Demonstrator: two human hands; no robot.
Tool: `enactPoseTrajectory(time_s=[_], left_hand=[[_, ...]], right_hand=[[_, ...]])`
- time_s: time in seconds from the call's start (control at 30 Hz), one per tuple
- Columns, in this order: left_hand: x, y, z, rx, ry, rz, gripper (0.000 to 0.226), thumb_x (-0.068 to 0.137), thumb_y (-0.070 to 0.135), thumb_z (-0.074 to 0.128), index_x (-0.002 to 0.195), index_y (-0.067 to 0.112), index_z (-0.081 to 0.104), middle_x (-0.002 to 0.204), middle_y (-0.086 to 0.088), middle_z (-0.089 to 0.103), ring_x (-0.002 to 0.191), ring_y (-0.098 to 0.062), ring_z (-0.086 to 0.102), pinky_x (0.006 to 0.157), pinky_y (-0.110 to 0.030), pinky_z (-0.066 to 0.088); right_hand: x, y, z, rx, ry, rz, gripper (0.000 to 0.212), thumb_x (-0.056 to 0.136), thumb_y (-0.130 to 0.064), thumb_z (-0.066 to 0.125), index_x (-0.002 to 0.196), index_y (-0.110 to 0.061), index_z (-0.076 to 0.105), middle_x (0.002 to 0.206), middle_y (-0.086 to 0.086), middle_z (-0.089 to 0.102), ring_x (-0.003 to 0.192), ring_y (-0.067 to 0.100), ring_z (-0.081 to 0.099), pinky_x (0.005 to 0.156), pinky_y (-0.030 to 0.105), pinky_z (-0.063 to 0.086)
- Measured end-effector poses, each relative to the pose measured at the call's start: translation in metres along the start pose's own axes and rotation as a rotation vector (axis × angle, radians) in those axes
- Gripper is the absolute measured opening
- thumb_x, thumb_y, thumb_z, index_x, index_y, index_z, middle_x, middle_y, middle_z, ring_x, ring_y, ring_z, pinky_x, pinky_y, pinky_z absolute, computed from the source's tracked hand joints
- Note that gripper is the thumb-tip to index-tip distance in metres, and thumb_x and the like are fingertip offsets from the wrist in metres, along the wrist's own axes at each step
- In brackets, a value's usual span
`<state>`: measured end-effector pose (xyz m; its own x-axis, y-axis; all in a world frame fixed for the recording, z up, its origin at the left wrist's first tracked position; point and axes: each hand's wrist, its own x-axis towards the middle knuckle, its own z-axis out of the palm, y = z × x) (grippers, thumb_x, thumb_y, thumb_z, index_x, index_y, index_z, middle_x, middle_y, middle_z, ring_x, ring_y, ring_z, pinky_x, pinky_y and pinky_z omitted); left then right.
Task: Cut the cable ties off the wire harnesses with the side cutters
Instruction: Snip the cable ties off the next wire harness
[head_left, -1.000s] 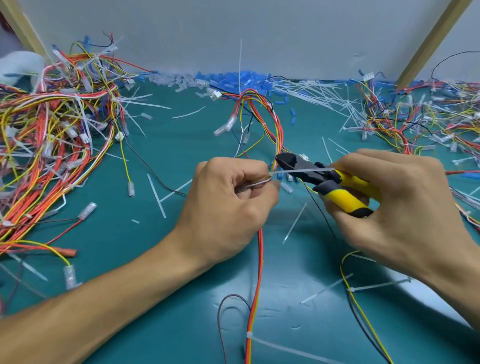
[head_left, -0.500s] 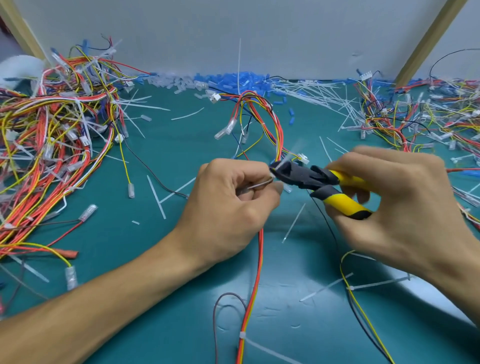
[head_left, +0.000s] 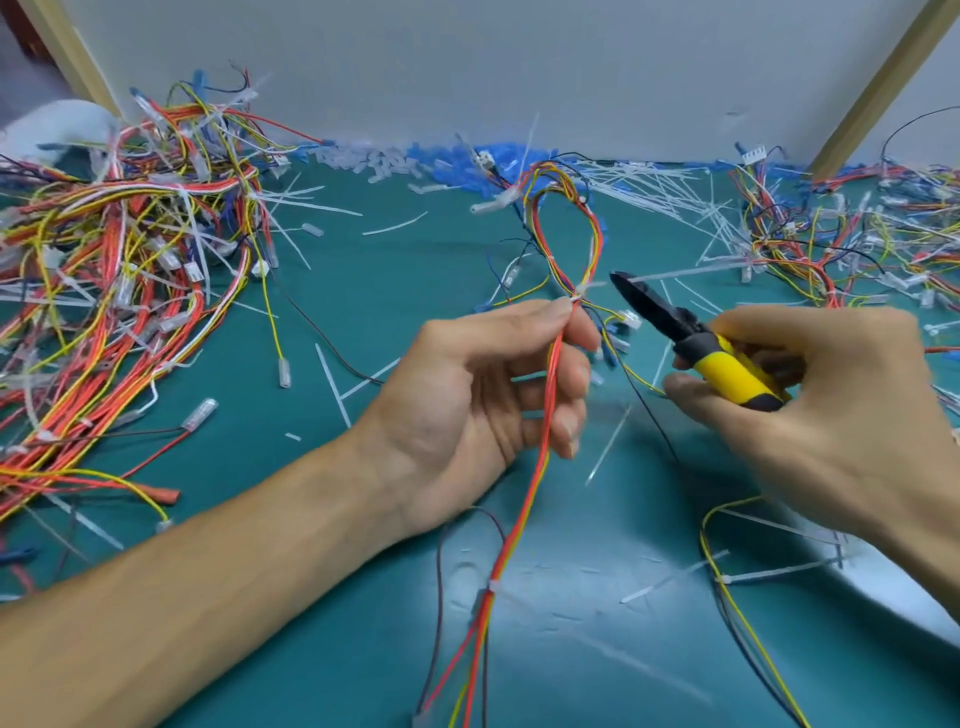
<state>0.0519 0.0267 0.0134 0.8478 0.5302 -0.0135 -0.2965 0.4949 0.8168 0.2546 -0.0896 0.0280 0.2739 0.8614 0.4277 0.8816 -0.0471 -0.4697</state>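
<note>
Orange-and-yellow wire harness (head_left: 540, 457) being pinched by left hand (head_left: 467, 410) at white plastic cable tie (head_left: 581, 295); yellow-handled side cutters (head_left: 691, 338) being gripped by right hand (head_left: 831, 415)

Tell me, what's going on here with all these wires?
A person is stripping cable ties from wire harnesses on a green mat. The left hand pinches a red and yellow wire harness just below a white cable tie that closes its loop. The right hand grips yellow-handled side cutters, their tips pointing at that tie but not touching it. A second tie sits lower on the same harness. Tangled harness piles lie on either side, and loose tie strips litter the back.
</note>
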Motion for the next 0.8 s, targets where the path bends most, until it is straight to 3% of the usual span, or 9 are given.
enactPoseTrajectory(time_s=[0.1, 0.23, 0.33, 0.5, 0.6, 0.7, 0.8], left_hand=[[0.0000, -0.0014, -0.0009, 0.061, -0.027, 0.028, 0.019, 0.093, 0.020, 0.059, 0.082, 0.010, 0.071, 0.064, -0.005, 0.063, 0.040, -0.015, 0.055, 0.046, -0.027, 0.052], [0.0007, 0.0000, -0.0020, 0.111, -0.049, 0.071, 0.024, 0.095, 0.018, 0.056, 0.078, 0.007, 0.070, 0.061, -0.010, 0.066, 0.034, -0.015, 0.056, 0.044, -0.029, 0.055], [0.0008, 0.0006, -0.0021, 0.142, -0.012, 0.104, 0.025, 0.093, 0.018, 0.057, 0.074, 0.009, 0.070, 0.060, -0.011, 0.067, 0.033, -0.016, 0.056, 0.041, -0.028, 0.053], [0.0002, 0.0013, -0.0025, 0.213, 0.036, 0.178, 0.022, 0.091, 0.015, 0.061, 0.074, 0.004, 0.070, 0.056, -0.015, 0.064, 0.029, -0.018, 0.051, 0.041, -0.027, 0.051], [-0.0003, 0.0002, -0.0023, 0.317, 0.065, 0.247, 0.020, 0.091, 0.009, 0.064, 0.075, -0.002, 0.067, 0.054, -0.020, 0.062, 0.026, -0.022, 0.050, 0.040, -0.026, 0.049], [-0.0013, -0.0028, -0.0014, 0.372, 0.072, 0.275, 0.021, 0.092, 0.005, 0.064, 0.076, -0.009, 0.063, 0.054, -0.021, 0.062, 0.026, -0.023, 0.049, 0.040, -0.028, 0.049], [-0.0018, -0.0042, -0.0012, 0.379, 0.053, 0.260, 0.022, 0.092, 0.004, 0.064, 0.077, -0.012, 0.061, 0.054, -0.022, 0.062, 0.026, -0.024, 0.050, 0.042, -0.030, 0.051]], right_hand=[[0.0001, 0.0005, 0.0004, -0.029, -0.010, -0.047, 0.026, 0.079, -0.038, 0.074, 0.072, -0.016, 0.063, 0.058, 0.010, 0.050, 0.059, 0.037, 0.046, 0.057, 0.046, 0.053], [0.0024, 0.0009, -0.0017, -0.069, 0.005, -0.136, 0.018, 0.079, -0.030, 0.073, 0.074, -0.017, 0.062, 0.061, 0.000, 0.049, 0.066, 0.024, 0.045, 0.061, 0.041, 0.045], [0.0021, 0.0033, -0.0049, -0.060, -0.004, -0.114, 0.026, 0.080, -0.029, 0.070, 0.067, -0.010, 0.057, 0.058, 0.010, 0.039, 0.061, 0.030, 0.035, 0.051, 0.043, 0.043], [0.0035, 0.0017, -0.0089, -0.107, -0.003, -0.187, 0.016, 0.079, -0.027, 0.073, 0.073, -0.021, 0.059, 0.061, -0.003, 0.048, 0.065, 0.017, 0.048, 0.061, 0.039, 0.046], [0.0041, 0.0039, -0.0093, -0.124, -0.001, -0.179, 0.024, 0.080, -0.029, 0.072, 0.066, -0.018, 0.055, 0.058, 0.004, 0.042, 0.059, 0.030, 0.041, 0.052, 0.043, 0.044], [0.0029, 0.0017, -0.0079, -0.129, -0.033, -0.204, 0.011, 0.080, -0.029, 0.072, 0.084, -0.020, 0.070, 0.073, -0.004, 0.058, 0.065, 0.023, 0.056, 0.060, 0.041, 0.048], [0.0030, 0.0007, -0.0059, -0.136, -0.046, -0.196, 0.022, 0.081, -0.035, 0.071, 0.098, -0.021, 0.074, 0.083, -0.006, 0.062, 0.073, 0.022, 0.062, 0.067, 0.041, 0.051]])
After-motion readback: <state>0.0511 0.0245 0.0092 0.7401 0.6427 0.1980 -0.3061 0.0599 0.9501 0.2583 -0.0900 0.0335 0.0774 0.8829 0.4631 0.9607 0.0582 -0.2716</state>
